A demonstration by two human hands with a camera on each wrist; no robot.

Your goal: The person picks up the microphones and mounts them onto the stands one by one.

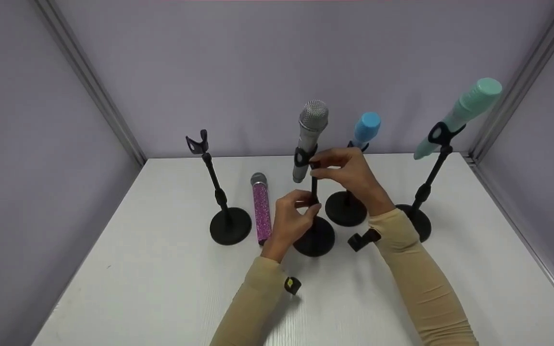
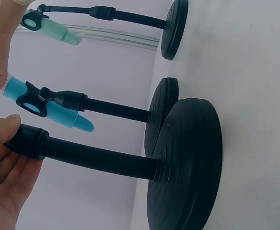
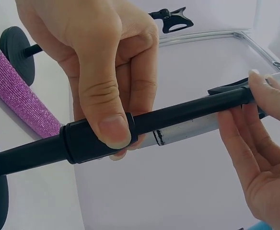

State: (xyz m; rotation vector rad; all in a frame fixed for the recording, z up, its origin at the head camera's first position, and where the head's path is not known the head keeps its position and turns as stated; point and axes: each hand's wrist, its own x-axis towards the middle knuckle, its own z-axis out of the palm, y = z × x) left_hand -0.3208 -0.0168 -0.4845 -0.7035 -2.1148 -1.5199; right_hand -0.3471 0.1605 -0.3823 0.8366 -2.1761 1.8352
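A silver microphone (image 1: 313, 117) sits tilted in the clip of a black microphone stand (image 1: 314, 238) at the middle of the table. My left hand (image 1: 292, 216) pinches the thick collar halfway up the stand's pole, thumb on one side and fingers on the other. Higher up, just below the clip, my right hand (image 1: 346, 173) grips the top of the pole between thumb and fingers. In the right wrist view the collar (image 3: 99, 139) lies under the left thumb, and the thin upper pole (image 3: 192, 111) runs to the right fingers.
Left of the hands, a pink glittery microphone (image 1: 261, 211) lies on the white table (image 1: 161, 288). Beyond it stands a microphone stand (image 1: 230, 226) with a bare clip. To the right, other stands hold a blue microphone (image 1: 367, 127) and a mint green microphone (image 1: 472, 103).
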